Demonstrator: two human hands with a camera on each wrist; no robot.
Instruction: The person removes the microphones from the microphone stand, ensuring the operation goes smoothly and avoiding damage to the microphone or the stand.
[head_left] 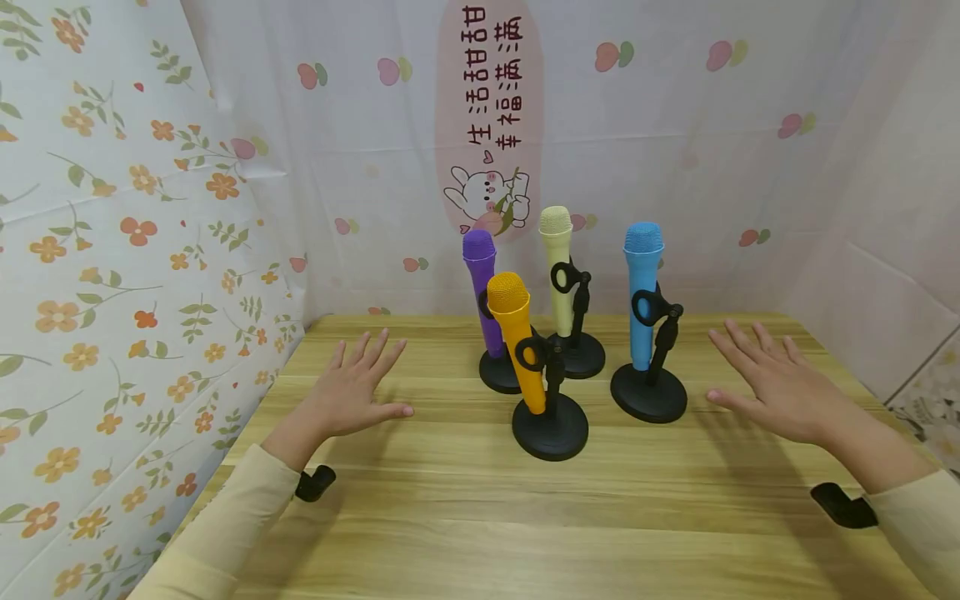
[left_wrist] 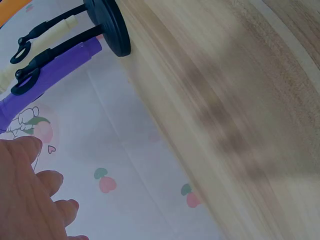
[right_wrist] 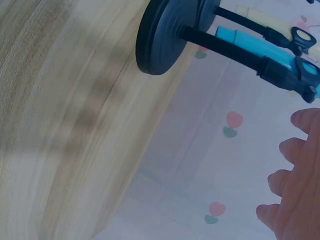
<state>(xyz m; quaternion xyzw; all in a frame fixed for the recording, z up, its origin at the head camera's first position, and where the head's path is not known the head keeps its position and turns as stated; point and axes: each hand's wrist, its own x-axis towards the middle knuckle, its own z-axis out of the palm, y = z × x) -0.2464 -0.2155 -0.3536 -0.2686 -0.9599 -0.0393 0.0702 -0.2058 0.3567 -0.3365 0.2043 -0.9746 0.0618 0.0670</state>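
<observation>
Several toy microphones on black round-based stands are grouped on the wooden table in the head view. The orange microphone (head_left: pixel 517 342) is frontmost, with the purple microphone (head_left: pixel 483 292) behind it to the left. At the back is the pale yellow microphone (head_left: pixel 557 267), and the blue microphone (head_left: pixel 641 292) stands to the right. My left hand (head_left: pixel 352 387) is held out left of the group, fingers spread, touching no microphone. On the other side, my right hand (head_left: pixel 780 387) is likewise spread, nearest the blue microphone and apart from it. Both hands hold nothing.
The wooden table (head_left: pixel 450 533) reaches back to a pale printed curtain (head_left: pixel 360 167) with a rabbit picture and lettering. A floral curtain (head_left: pixel 112 292) hangs along the left side. Black wrist mounts (head_left: pixel 315 483) show at both sleeves.
</observation>
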